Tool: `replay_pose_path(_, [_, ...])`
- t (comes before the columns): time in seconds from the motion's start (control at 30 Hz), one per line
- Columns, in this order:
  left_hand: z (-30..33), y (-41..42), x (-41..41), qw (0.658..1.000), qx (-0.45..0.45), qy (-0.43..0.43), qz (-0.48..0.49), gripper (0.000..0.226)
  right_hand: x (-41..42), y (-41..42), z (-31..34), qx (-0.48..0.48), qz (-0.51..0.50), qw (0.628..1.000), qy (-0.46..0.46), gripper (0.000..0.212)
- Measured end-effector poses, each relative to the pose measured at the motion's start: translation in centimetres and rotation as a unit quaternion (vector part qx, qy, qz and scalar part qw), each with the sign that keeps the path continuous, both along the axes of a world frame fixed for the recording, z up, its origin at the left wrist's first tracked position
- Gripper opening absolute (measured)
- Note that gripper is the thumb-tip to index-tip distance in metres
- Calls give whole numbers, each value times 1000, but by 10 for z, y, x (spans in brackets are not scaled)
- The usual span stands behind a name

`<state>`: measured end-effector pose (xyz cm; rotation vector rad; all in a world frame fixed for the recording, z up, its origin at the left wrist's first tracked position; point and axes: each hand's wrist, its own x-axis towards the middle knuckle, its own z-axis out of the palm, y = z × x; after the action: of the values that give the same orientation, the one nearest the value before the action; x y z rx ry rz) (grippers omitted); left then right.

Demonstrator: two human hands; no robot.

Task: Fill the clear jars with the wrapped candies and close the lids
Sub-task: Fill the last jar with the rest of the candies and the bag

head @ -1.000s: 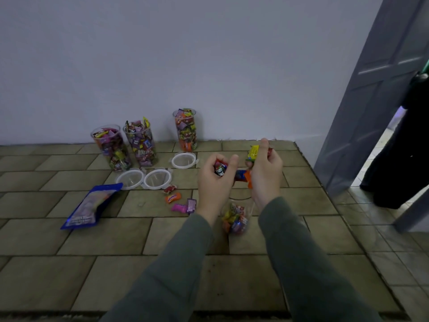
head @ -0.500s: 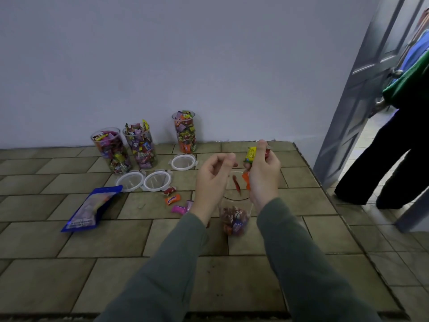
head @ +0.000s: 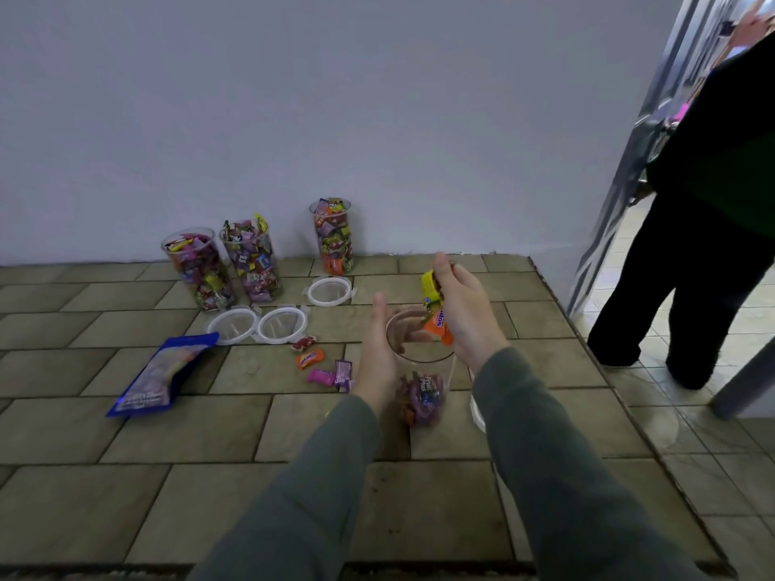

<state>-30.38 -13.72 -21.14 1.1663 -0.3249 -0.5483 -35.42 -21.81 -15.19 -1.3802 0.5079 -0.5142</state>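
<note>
Looking through the head cam: my left hand (head: 379, 354) has dropped its candy since a second ago and now wraps loosely round the clear jar (head: 421, 371) at frame centre, which has candies only at the bottom. My right hand (head: 463, 316) still pinches a yellow candy (head: 430, 289) and an orange candy (head: 438, 325) over the rim. Three full jars (head: 251, 262) stand upper left, lids (head: 281, 325) and loose candies (head: 321, 364) beside. A person in black (head: 692, 245) now fills the doorway on the right.
</note>
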Motion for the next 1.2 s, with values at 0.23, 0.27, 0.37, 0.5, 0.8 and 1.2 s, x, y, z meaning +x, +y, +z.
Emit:
replay_pose_path(0.23, [-3,-1,2,1000,-22,-3,5,65,-4,-3,5,57,60,996,-40,30])
replay_pose_path(0.27, [-3,-1,2,1000,-18,-7,8,66,-5,-4,5,69,65,994,-45,29])
replay_pose_path(0.37, [-3,-1,0,1000,-13,-12,15,66,-5,-5,3,96,71,989,-90,25])
replay_pose_path(0.5, [-4,1,1,1000,14,9,12,67,-1,-9,-4,5,75,992,-100,26])
replay_pose_path(0.8, [-6,5,1,999,44,-25,18,68,-18,-19,0,-315,149,937,19,14])
replay_pose_path(1.2, [-1,8,3,996,68,-65,14,42,-15,16,6,-469,81,879,35,6])
